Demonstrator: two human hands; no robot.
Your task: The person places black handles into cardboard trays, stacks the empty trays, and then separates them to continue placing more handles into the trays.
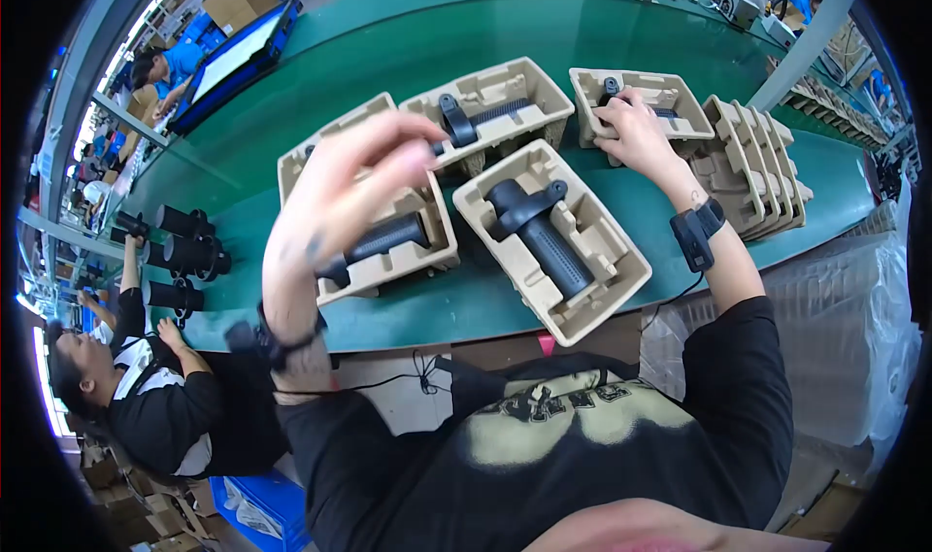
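My left hand (354, 178), partly blurred, hangs over the left trays. Its thumb and fingertips close on a small dark piece (439, 148) whose kind I cannot make out. My right hand (636, 130) reaches into the back right moulded pulp tray (691, 94), fingers closed on a black cylindrical part mostly hidden beneath them. Nearest me, an angled tray (629, 278) holds a black ribbed cylinder (555, 256) with a ring collar. A similar collared cylinder (500, 111) lies in the middle tray (546, 78). Below my left forearm, another black cylinder (388, 236) rests in the left tray (449, 246).
Nested pulp trays (762, 168) stand on edge at the right of the green table (340, 37). Several black cylinders (189, 256) stand at the left, near a co-worker in black (165, 406). Clear plastic wrap (825, 329) covers a stack at the lower right. Cables run from both wrist devices.
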